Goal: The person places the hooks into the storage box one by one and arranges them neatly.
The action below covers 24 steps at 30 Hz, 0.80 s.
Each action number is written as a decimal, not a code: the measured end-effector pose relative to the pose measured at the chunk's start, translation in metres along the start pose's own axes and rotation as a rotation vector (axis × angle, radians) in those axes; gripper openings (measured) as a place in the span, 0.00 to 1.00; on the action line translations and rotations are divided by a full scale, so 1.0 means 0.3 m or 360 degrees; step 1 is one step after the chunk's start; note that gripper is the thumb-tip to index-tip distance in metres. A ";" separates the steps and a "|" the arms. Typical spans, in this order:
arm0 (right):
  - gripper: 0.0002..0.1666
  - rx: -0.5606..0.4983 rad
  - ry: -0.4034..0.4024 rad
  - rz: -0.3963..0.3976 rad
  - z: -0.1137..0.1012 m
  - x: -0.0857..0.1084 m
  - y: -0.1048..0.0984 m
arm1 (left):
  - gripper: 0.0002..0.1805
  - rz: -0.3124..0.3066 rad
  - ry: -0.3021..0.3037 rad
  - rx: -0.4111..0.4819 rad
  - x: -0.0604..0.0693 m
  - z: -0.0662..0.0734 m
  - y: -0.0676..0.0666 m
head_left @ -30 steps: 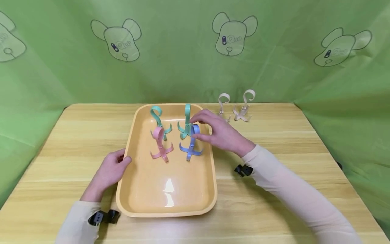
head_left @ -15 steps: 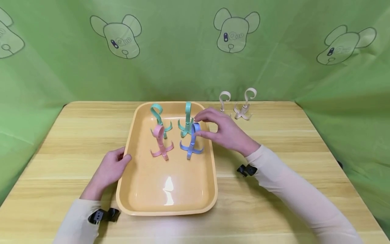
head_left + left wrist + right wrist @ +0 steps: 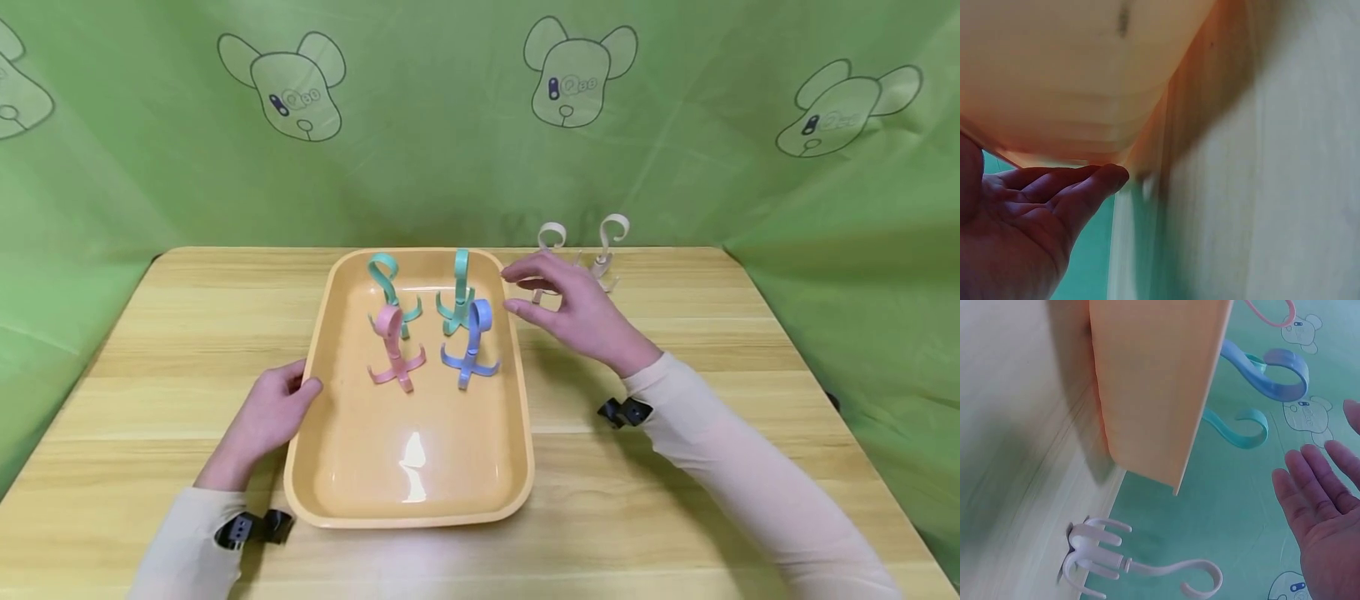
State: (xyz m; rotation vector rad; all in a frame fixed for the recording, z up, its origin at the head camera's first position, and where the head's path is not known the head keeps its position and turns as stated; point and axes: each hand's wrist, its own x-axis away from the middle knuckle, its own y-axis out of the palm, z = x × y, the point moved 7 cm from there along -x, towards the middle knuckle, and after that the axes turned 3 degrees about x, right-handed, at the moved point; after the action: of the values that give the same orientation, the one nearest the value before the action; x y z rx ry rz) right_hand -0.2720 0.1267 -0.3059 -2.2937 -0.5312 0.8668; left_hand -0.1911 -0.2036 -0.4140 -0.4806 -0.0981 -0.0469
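Your right hand (image 3: 573, 308) moved away from the blue hook (image 3: 474, 337)

The wooden table (image 3: 637, 508) bore an orange tray (image 3: 360, 450), its left rim gripped by your left hand (image 3: 272, 408). Your right hand held nothing, thumb and fingers parted, near two white hooks (image 3: 602, 266). Inside the tray stood the blue hook, a pink hook (image 3: 393, 340) and two green hooks (image 3: 461, 287)

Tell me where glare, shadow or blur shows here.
Head view: bright glare inside the tray; left wrist view: dim, with the left hand darkened and the table soft; right wrist view: a shadow on the table beside the tray.
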 end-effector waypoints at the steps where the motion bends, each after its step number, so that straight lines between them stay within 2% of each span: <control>1: 0.18 -0.0006 0.0006 0.0003 0.002 0.001 -0.003 | 0.23 0.0000 0.0001 0.0002 0.000 0.000 0.000; 5: 0.17 -0.0039 0.0059 0.0016 0.018 0.002 -0.012 | 0.23 -0.0005 0.0014 0.0024 -0.004 -0.002 0.000; 12: 0.15 -0.0058 0.0165 0.0115 0.040 0.000 -0.051 | 0.23 0.0003 0.0026 0.0032 -0.005 -0.006 -0.004; 24: 0.21 0.0054 0.0176 0.0270 0.094 0.000 -0.120 | 0.23 0.0002 0.0015 0.0032 0.000 -0.011 -0.001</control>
State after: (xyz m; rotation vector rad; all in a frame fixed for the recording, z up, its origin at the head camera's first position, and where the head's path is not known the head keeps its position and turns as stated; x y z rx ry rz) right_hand -0.2968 0.1644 -0.2982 -2.3648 -0.2745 0.8157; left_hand -0.1907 -0.2053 -0.4168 -0.4603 -0.0888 -0.0472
